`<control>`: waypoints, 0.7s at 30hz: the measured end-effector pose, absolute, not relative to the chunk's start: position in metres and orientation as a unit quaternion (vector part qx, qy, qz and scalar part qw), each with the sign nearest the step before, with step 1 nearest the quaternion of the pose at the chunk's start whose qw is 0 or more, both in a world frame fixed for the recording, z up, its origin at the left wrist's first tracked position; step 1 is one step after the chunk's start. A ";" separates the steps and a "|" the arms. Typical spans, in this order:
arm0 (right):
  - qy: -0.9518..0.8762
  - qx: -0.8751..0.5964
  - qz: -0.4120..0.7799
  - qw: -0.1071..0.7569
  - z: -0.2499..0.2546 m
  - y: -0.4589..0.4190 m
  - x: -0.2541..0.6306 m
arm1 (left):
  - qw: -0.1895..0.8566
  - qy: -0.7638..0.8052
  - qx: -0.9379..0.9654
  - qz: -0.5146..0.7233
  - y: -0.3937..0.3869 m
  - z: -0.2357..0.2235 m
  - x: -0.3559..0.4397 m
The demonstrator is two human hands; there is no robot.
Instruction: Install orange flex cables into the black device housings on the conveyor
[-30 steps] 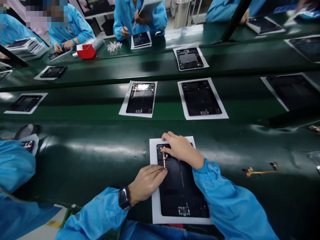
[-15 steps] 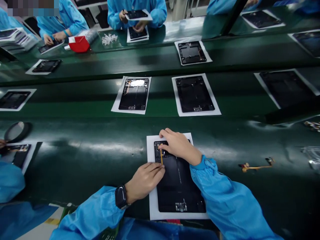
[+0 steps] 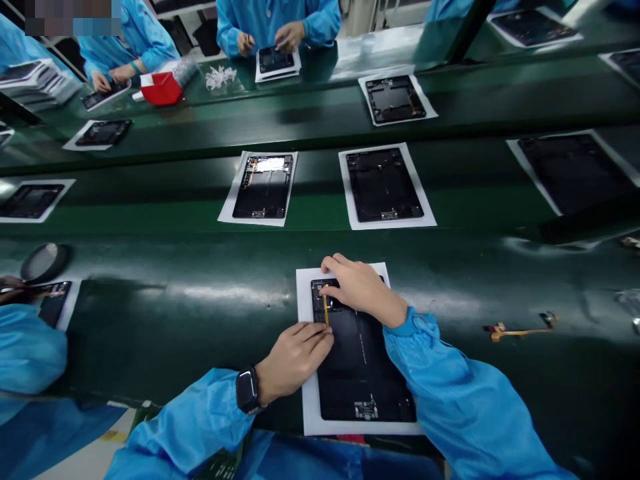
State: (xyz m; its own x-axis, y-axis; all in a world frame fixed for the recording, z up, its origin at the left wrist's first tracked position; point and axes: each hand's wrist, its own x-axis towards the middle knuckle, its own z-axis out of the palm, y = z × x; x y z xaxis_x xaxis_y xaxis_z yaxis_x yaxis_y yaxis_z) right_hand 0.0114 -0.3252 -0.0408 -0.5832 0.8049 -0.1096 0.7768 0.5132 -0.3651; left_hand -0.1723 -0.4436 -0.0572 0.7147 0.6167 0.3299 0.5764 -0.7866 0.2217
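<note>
Can read no word, number, brand or sign anywhere. Can see only tiny pale marks [image 3: 367, 409] at the lower end of the black tablet [image 3: 345, 360] by the table's [image 3: 175, 340] near edge, too small to make out. Can read nothing on the watch's dark face [image 3: 247, 391] either.

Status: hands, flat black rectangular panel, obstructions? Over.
Left hand at lower end of thin orange strip, right hand at upper end. Panel beneath, on white sheet. Blue sleeve overlaps right edge.

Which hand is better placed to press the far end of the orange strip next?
Right, I'd judge: the right hand has its thumb at that end of the orange strip, while the left hand has its fingertips at the near end.
</note>
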 end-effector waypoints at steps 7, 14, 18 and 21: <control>-0.868 -0.457 0.192 0.036 -0.042 -0.325 0.011 | 0.089 0.360 0.886 0.278 -0.443 -0.064 -0.175; -0.868 -0.456 0.194 0.034 -0.041 -0.325 0.011 | 0.112 0.397 0.848 0.333 -0.438 -0.057 -0.177; -0.867 -0.458 0.192 0.038 -0.041 -0.325 0.012 | 0.109 0.404 0.837 0.353 -0.436 -0.051 -0.178; -0.869 -0.456 0.190 0.042 -0.042 -0.325 0.012 | 0.105 0.382 0.862 0.318 -0.438 -0.051 -0.178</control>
State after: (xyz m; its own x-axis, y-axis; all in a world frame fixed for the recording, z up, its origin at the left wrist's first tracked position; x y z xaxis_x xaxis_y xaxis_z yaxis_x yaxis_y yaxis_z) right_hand 0.0120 -0.3247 -0.0416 -0.5811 0.8077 -0.0996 0.7758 0.5128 -0.3677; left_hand -0.1782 -0.4378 -0.0508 0.5067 0.7246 0.4671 0.5908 -0.6864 0.4240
